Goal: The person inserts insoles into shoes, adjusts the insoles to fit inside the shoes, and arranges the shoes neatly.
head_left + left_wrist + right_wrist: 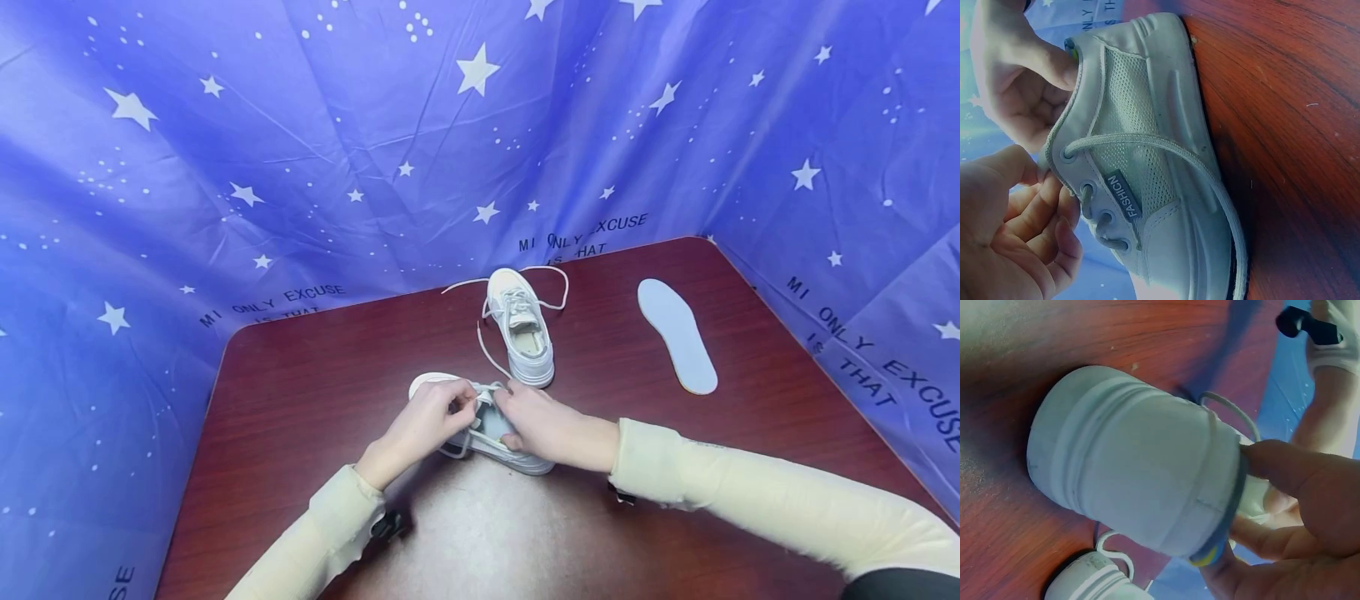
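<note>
A white lace-up sneaker (531, 463) rests sole-down on the table, its toe toward the left. My left hand (438, 408) pinches the edge of its lacing flap between thumb and fingers, just above the eyelets in the left wrist view. Across the opening, my right hand (551, 425) grips the far side, its thumb at the collar edge. A pale insole (495, 423) shows inside the opening; in the right wrist view a blue and yellow edge (1209, 556) shows at the heel collar. A loose shoelace (1166, 142) hangs down the sneaker's side.
Behind stands the matching sneaker (534, 367), toe pointing away, with its laces (557, 275) spread loosely. A separate pale insole (678, 337) lies flat at the right of the dark red table (315, 400). A blue star-patterned curtain (360, 125) surrounds the table's back and sides.
</note>
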Action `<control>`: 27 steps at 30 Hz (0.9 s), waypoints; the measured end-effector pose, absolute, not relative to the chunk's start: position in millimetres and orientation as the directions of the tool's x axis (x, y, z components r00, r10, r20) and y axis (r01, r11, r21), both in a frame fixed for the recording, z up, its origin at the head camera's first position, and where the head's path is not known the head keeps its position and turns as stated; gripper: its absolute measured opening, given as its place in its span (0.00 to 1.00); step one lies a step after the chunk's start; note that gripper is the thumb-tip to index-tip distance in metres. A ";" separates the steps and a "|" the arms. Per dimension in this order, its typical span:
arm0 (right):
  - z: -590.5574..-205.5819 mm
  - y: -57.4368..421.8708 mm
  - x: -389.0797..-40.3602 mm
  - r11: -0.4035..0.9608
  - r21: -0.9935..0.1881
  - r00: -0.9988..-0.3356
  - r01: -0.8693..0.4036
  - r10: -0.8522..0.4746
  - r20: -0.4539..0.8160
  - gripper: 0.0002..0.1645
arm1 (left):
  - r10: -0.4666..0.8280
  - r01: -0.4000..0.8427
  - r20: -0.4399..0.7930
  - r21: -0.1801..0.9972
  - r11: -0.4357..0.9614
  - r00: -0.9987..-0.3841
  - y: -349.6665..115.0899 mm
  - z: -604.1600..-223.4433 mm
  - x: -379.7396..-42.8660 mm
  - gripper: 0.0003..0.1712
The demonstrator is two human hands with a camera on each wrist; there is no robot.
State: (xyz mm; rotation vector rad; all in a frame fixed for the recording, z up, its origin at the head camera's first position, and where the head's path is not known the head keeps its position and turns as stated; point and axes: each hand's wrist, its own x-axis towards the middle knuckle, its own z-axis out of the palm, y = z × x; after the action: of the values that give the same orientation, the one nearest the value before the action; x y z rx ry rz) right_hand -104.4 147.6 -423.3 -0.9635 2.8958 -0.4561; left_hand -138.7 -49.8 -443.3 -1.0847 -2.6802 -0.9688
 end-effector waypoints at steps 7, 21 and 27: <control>-414.4 162.2 -107.6 0.719 -0.303 -0.774 -0.625 -0.620 0.128 0.08 | 0.590 0.645 0.302 0.536 0.545 -0.749 -50.1 -443.3 -138.7 0.05; -391.9 194.4 -100.2 0.655 -0.281 -0.693 -0.701 -0.719 0.054 0.09 | 0.590 0.644 0.303 0.544 0.537 -0.748 -50.0 -442.1 -139.1 0.05; -387.5 193.7 -96.8 0.642 -0.249 -0.665 -0.725 -0.747 0.010 0.10 | 0.596 0.653 0.308 0.540 0.532 -0.741 -50.4 -443.4 -140.2 0.05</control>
State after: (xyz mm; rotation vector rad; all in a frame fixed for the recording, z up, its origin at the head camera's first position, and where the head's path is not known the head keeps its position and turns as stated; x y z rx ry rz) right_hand -96.8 193.7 -387.5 -1.2405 2.7615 -0.3560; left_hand -140.2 -50.4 -443.4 -1.0926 -2.6731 -0.9981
